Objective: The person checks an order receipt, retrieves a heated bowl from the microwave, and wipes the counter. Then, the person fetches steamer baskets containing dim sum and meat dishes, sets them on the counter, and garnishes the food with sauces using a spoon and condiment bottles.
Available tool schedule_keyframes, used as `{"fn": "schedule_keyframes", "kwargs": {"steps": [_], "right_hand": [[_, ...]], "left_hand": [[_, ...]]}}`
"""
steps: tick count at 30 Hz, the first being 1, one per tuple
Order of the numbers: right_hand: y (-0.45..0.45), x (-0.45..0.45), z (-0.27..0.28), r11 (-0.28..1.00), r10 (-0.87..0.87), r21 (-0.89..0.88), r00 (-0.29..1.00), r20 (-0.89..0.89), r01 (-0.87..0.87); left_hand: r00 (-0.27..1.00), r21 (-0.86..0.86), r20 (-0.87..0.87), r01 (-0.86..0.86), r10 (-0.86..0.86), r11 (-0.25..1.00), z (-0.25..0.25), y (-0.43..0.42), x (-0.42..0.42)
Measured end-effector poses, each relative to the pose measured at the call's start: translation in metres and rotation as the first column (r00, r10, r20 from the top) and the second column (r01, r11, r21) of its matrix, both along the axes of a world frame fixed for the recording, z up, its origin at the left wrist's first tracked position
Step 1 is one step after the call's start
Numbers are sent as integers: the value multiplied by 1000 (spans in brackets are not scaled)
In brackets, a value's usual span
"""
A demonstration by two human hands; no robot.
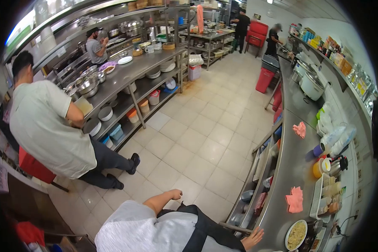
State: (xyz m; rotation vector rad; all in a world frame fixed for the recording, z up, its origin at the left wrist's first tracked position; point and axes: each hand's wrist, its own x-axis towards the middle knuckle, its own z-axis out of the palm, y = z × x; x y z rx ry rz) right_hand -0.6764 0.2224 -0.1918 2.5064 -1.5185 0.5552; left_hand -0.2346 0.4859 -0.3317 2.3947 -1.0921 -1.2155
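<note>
R grip (253, 240) splayed at counter (276, 191); bowl (286, 238), cloth (295, 200) nr.

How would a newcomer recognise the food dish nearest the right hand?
Find the long steel counter at the picture's right. At its near end, near the right hand, sits a white dish. Unlike the neighbouring white basket, it holds yellowish food.

A long steel counter (292, 159) is running down the right side. Directly on it, a white bowl (296, 235) of food is standing at the near end — beyond it, two pink cloths (295, 200) are lying, a white basket (318, 197) is resting, and a white cooker (313, 87) is sitting farther off.
</note>
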Motion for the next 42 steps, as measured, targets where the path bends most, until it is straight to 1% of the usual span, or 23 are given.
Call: {"fn": "schedule_keyframes", "kwargs": {"steps": [1, 4, 5, 8, 11, 14, 15, 17, 18, 20, 22, 24, 26, 28, 30, 31, 32, 33, 35, 36, 37, 40, 42], "right_hand": [[6, 6, 15, 999, 28, -24, 1000, 1, -28], [27, 23, 75, 977, -11, 215, 998, 54, -1], [20, 14, 64, 977, 29, 210, 996, 78, -45], [13, 4, 82, 935, 100, 332, 992, 82, -122], [8, 5, 87, 947, 110, 300, 994, 31, -114], [11, 10, 88, 961, 78, 263, 996, 35, -85], [12, 14, 96, 985, 123, 128, 992, -36, -117], [12, 23, 119, 967, 177, -152, 968, -180, -205], [11, 24, 120, 970, 166, -143, 967, -191, -195], [10, 18, 109, 976, 143, -131, 968, -209, -172], [-4, 7, 85, 924, 205, -293, 965, -166, -247], [-10, 0, 64, 913, 138, -355, 972, -192, -200], [-11, 2, 61, 900, 111, -395, 973, -204, -186], [0, 10, 84, 891, 97, -418, 974, -204, -176], [12, 24, 124, 937, 144, -282, 962, -233, -209], [3, 8, 99, 983, 174, -35, 980, -94, -178], [-3, -6, 68, 967, 141, 203, 987, 73, -153], [2, -2, 74, 978, 104, 174, 993, 57, -112], [3, 1, 77, 974, 57, 214, 995, 86, -75], [1, 0, 78, 978, 84, 176, 988, 133, -107], [2, -4, 76, 979, 67, 186, 994, 91, -83], [-2, -16, 55, 972, 15, 235, 999, 44, -25], [-3, -18, 64, 957, 9, 290, 1000, 4, -10]], "left_hand": [[1000, 15, 20, -9, 8, 1000, -9, 5, 8], [999, 149, 20, 22, -25, 989, -25, 19, 20], [997, 173, 12, 73, -76, 982, -28, 24, 22], [976, 221, -30, 217, -216, 951, -34, 40, 21], [983, 181, -17, 183, -183, 966, -55, 56, 16], [980, 264, -69, 198, -186, 944, -44, 46, 11], [984, 223, -40, 177, -173, 959, -39, 43, 10], [999, 150, -46, 24, -17, 988, -30, 37, 9], [997, 109, -49, -52, 58, 993, -25, 34, 8], [997, 24, -18, -75, 76, 997, -20, 34, 8], [996, -31, 5, -88, 88, 996, -11, 39, 8], [976, -30, -7, -219, 219, 975, -17, 49, 5], [973, 26, -21, -230, 231, 973, -37, 70, -1], [976, 86, -29, -212, 215, 973, -49, 98, -11], [990, 198, -54, -119, 132, 973, -48, 115, -19], [994, 275, -80, -49, 74, 960, -46, 122, -21], [994, 314, -105, 1, 34, 950, -41, 124, -18], [993, 330, -119, 37, 2, 943, -42, 121, -11], [986, 291, -147, -28, 74, 956, -42, 100, 3], [983, 267, -161, -44, 89, 963, -42, 86, 6], [981, 250, -174, -40, 86, 967, -44, 69, 10], [979, 194, -202, 48, -8, 980, -40, 11, 16], [975, 172, -203, 127, -91, 977, -36, -22, 19]]}}
